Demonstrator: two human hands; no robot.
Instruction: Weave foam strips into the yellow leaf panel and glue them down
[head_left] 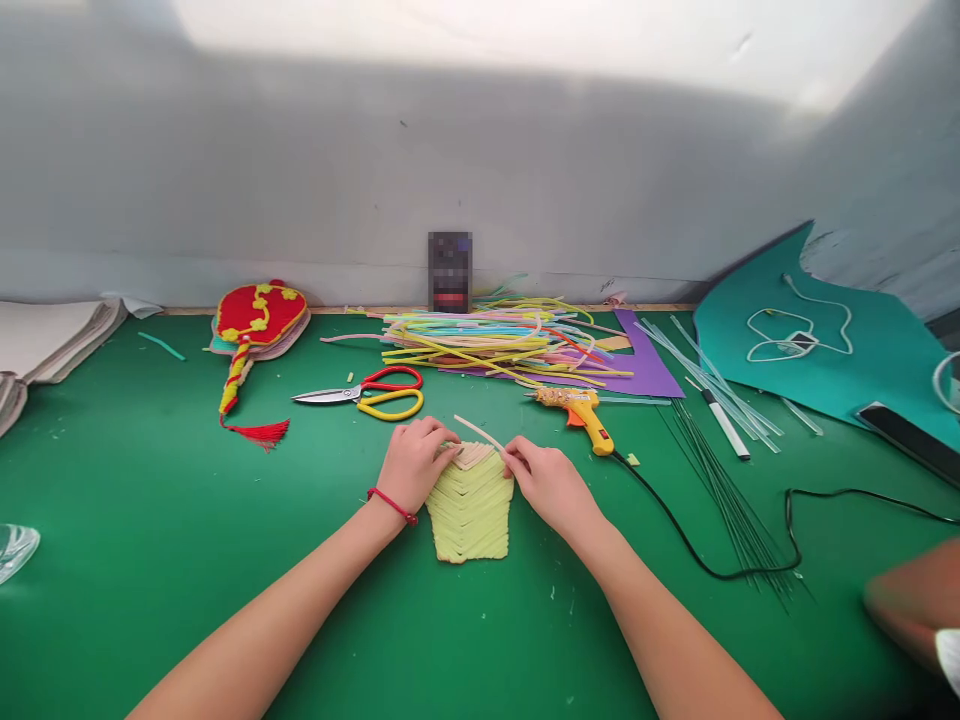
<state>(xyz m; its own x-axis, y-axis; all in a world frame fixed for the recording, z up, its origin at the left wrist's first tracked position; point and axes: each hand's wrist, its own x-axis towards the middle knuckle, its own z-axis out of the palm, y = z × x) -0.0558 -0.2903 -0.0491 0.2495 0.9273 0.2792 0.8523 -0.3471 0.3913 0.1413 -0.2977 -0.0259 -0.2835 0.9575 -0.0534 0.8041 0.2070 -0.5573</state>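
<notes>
A flat piece covered in slanting pale green strips, with light pink strips at its top, lies on the green table. My left hand, with a red bracelet at the wrist, is closed on the upper left edge of this piece. At its upper right edge, my right hand pinches a thin pale strip, whose free end points up and left above the piece.
Scissors lie behind my left hand, and a yellow glue gun with a black cord behind my right. Colourful strips are heaped farther back. A red fan is at left. Another person's arm shows at lower right.
</notes>
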